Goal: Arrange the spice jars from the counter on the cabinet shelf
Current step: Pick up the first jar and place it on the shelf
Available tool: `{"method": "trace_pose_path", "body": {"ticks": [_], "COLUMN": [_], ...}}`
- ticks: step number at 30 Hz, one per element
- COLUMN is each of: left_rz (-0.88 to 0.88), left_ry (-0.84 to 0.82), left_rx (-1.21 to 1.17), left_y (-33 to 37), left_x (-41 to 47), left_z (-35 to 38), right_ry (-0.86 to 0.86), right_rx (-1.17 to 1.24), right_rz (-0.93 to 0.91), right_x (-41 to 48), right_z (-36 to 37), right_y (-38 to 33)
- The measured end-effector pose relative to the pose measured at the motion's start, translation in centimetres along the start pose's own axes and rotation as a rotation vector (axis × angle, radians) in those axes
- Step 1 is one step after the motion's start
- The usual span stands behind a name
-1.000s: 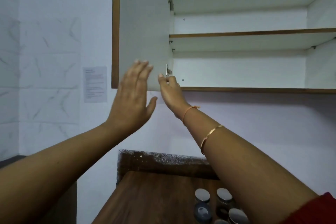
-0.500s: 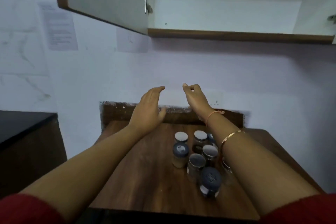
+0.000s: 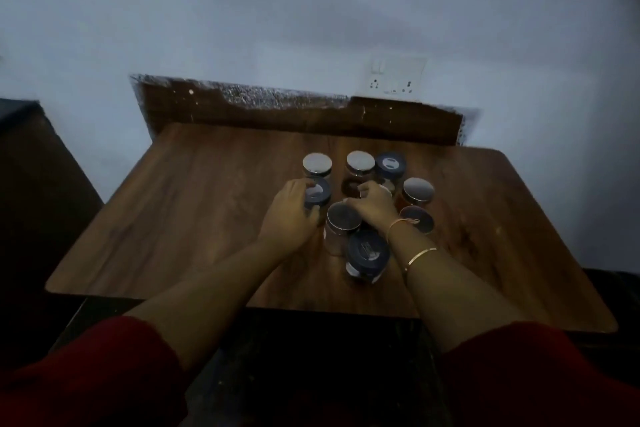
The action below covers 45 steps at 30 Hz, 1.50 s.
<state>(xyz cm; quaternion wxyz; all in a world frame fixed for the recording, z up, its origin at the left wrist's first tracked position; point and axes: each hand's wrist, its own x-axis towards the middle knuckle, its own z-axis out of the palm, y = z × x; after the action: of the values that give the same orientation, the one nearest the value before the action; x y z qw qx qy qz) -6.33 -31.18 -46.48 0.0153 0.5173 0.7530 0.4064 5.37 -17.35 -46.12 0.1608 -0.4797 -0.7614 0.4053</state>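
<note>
Wrapping fingers and thumb round a glass spice jar with a dark blue lid, the left grip holds that jar where it stands on the brown wood-grain bench. The right grip is curled down over the middle of the jar cluster and hides whatever lies beneath it, so I cannot tell whether it grasps anything. Between the two grips stands a glass jar with a round silver lid, and a right fingertip lies at its lid's edge. Just beyond the left grip is a second silver-lidded jar. Beyond the right grip, a third silver-lidded jar and a blue-lidded jar stand side by side. To the right of the right grip are a shiny-lidded jar and a dim-lidded jar, the latter just beside the wrist. Nearer than that wrist stands a tall blue-capped jar. A thin gold bangle circles the right forearm.
</note>
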Motion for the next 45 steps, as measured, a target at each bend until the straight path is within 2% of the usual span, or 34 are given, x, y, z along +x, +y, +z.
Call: {"method": "trace_pose_path", "body": {"ticks": [5, 10, 18, 22, 25, 32, 34, 39, 45], "left_rz": [-0.136, -0.28, -0.412, -0.475, -0.493, -0.477, -0.496, -0.412, -0.334], "left_ry": [-0.113, -0.124, -0.055, -0.013, 0.079, 0.285, 0.261, 0.057, -0.024], "left_rx": [0.043, 0.046, 0.018, -0.055, -0.16, -0.435, -0.574, -1.175, -1.31], "left_y": [-1.7, -2.6, -3.2, -2.3, -1.2, 2.6, 4.1, 8.1, 11.5], "left_x": [1.5, 3.2, 5.5, 7.8, 9.7, 13.5, 14.9, 17.5, 19.1], "left_z": [3.3, 5.4, 7.0, 6.7, 6.7, 4.3, 2.7, -1.9, -6.5], "right_ry": [-0.148, -0.256, -0.251, -0.362, -0.419, -0.323, -0.271, -0.224, -0.303], "right_rx": [-0.233, -0.456, -0.49, -0.422, -0.383, -0.164, -0.071, 0.214, 0.518], "right_rz": [-0.065, -0.109, -0.075, -0.105, -0.181, -0.401, -0.476, -0.574, -0.667], "right_x": [2.8, 4.2, 6.8, 8.6, 9.7, 9.3, 8.6, 7.7, 7.2], "right_z": [1.4, 3.2, 3.1, 0.8, -2.1, -10.9, -12.9, -16.6, -19.4], "right_y": [1.8, 2.7, 2.9, 0.2, -2.8, -9.9, -11.8, -15.8, -19.8]}}
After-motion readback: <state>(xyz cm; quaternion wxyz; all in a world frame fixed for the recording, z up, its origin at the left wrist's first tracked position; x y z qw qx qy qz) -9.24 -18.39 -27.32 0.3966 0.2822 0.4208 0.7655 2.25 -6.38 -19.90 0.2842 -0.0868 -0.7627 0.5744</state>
